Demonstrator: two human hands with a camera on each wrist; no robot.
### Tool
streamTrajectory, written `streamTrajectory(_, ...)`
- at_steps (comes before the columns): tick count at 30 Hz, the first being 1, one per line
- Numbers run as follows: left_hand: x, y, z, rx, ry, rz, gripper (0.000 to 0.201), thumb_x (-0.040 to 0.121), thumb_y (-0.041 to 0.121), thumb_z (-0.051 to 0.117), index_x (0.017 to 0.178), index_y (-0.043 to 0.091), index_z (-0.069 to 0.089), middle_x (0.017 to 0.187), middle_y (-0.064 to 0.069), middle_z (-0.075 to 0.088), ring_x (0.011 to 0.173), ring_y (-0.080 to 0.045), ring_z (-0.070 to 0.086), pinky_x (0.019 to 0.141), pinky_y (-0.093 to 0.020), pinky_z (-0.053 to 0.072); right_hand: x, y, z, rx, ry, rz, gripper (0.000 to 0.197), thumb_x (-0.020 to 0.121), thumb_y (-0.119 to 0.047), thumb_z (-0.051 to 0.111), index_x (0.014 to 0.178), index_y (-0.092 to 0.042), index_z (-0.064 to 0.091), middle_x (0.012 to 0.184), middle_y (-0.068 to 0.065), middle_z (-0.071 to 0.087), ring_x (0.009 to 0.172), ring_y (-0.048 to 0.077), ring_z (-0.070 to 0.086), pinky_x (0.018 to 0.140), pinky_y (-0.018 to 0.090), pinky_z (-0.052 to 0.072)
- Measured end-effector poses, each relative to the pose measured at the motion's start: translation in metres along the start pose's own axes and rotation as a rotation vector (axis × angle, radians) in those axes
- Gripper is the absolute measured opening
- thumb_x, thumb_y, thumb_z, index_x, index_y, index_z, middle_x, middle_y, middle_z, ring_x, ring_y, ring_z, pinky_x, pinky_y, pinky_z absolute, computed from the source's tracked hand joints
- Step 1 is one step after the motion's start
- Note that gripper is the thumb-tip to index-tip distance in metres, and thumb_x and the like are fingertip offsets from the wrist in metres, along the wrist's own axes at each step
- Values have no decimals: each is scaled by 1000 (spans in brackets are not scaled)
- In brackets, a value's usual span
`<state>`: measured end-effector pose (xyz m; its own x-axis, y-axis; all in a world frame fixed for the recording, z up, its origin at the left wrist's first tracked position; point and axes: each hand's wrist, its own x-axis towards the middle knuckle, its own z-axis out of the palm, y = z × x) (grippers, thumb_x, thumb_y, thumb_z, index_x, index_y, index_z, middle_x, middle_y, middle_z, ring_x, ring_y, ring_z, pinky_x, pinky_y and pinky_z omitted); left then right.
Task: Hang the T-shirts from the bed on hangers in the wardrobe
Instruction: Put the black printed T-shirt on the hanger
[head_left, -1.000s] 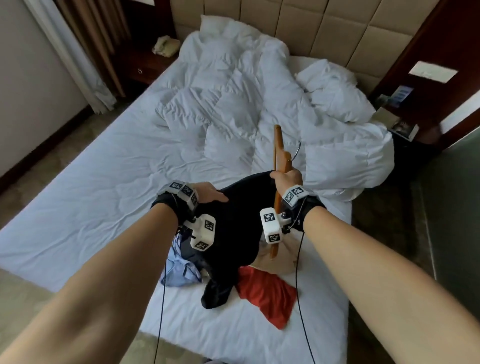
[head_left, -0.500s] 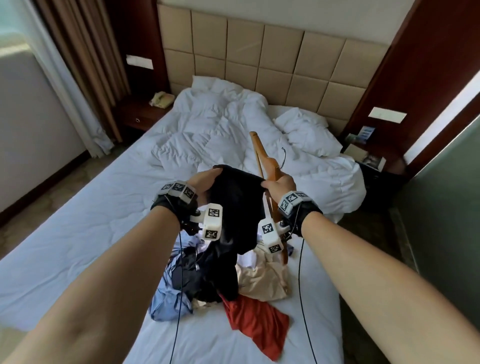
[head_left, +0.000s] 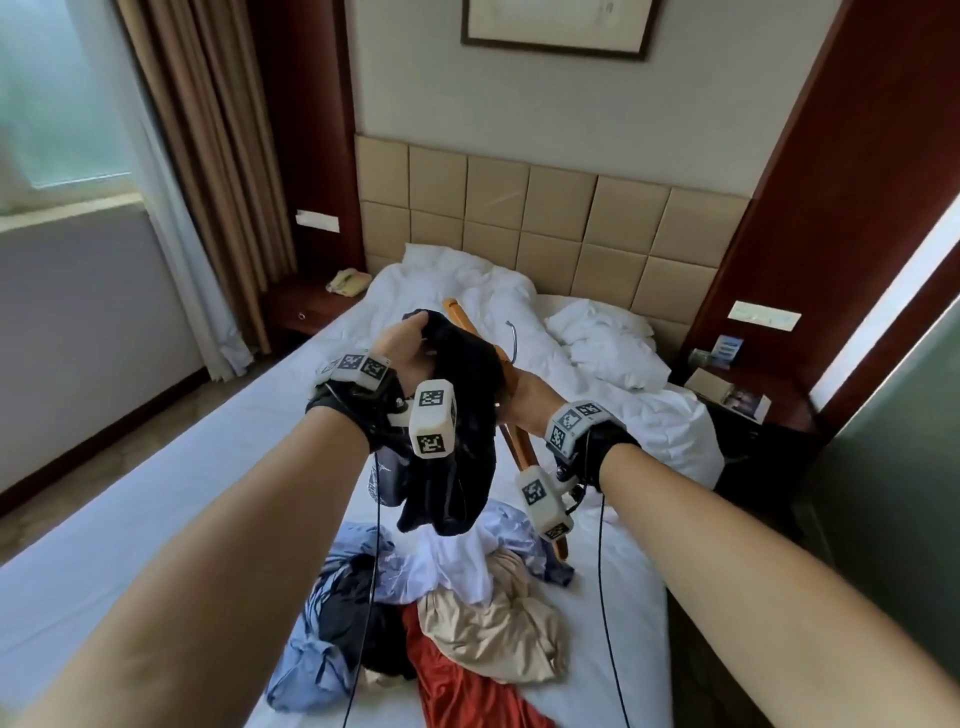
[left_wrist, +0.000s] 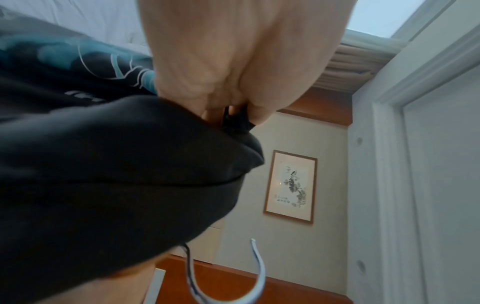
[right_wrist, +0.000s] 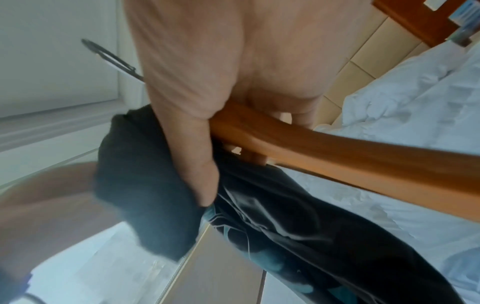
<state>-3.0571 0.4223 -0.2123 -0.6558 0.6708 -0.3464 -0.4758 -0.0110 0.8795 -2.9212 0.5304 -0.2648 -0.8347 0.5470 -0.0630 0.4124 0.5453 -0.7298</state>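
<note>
A black T-shirt (head_left: 457, 415) with a pale print hangs in the air above the bed, bunched between both hands. My left hand (head_left: 402, 345) pinches its upper edge; the left wrist view shows the fingertips (left_wrist: 228, 111) closed on the dark cloth (left_wrist: 116, 174). My right hand (head_left: 524, 395) grips a wooden hanger (head_left: 511, 410) near its middle, thumb pressing the shirt (right_wrist: 155, 174) against the wood (right_wrist: 350, 156). The hanger's metal hook (head_left: 511, 340) points towards the headboard. Several other T-shirts lie in a heap (head_left: 441, 623) on the near part of the bed.
The bed (head_left: 156, 493) has a crumpled white duvet (head_left: 467, 291) and pillow (head_left: 608, 343) at the far end. Bedside tables stand left (head_left: 311, 306) and right (head_left: 748, 400), a curtain (head_left: 197, 156) at the left, a dark wooden panel (head_left: 857, 156) at the right.
Both hands have risen from the heap, lifting the black shirt and the hanger clear of the bed. The view has tilted up towards the headboard and wall.
</note>
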Motion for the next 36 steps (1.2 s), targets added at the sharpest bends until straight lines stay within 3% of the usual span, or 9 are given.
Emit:
streamTrajectory(3,-15,11,13,-64,-5,2,35,107,31,35,83,11,51,79,-6,53,71,-18,51,86,-33,39,-8,-11,-12,-38,38,-27,5,92,-12,64,95,-9,61,81,1,61,76,16,57,63,18,44)
streamTrajectory(8,-41,27,28,-138,-97,-17,44,106,42,33,83,12,56,83,-7,56,75,-20,57,76,-33,45,-18,-21,-43,107,241,74,34,98,-20,53,66,-14,47,62,2,50,60,20,49,43,16,33)
streamTrajectory(12,-71,30,33,44,-391,-133,61,98,52,47,118,-2,66,122,-23,64,114,-34,62,109,-46,38,-27,-32,-63,290,264,44,27,90,-27,66,68,-14,56,67,7,58,69,26,56,66,32,43)
streamTrajectory(15,-88,29,40,158,-450,-134,53,96,47,54,128,5,63,131,-19,62,122,-32,59,108,-48,41,-33,-41,-73,379,310,34,23,85,-21,68,66,-16,56,69,11,60,74,30,60,71,39,47)
streamTrajectory(21,-96,31,50,-127,-217,-25,33,98,28,52,93,0,69,87,-19,73,71,-30,73,61,-44,61,-40,-45,-91,439,339,44,18,85,-15,69,73,-9,58,78,10,63,78,27,64,73,35,49)
streamTrajectory(26,-91,26,45,-220,-67,88,42,85,4,72,122,4,53,113,-19,65,93,-33,71,68,-49,60,-47,-47,-93,456,331,42,21,84,-17,73,73,-13,56,88,11,66,90,28,68,94,44,53)
streamTrajectory(31,-92,12,48,-33,-4,204,26,87,-15,60,83,9,51,93,-14,60,81,-25,66,85,-33,55,-51,-52,-93,463,336,31,26,82,-16,74,68,-14,53,80,9,63,89,34,70,93,47,54)
streamTrajectory(34,-86,13,44,94,52,210,65,84,-10,67,138,14,39,119,-7,50,100,-30,65,90,-39,56,-50,-55,-94,464,360,20,28,84,-16,74,67,-13,52,73,4,58,77,24,60,79,35,50)
streamTrajectory(36,-91,16,45,263,21,195,89,84,-4,71,153,21,21,114,-4,58,103,-27,66,89,-39,57,-49,-57,-95,454,375,24,32,85,-17,73,66,-13,49,69,1,52,67,18,52,73,30,42)
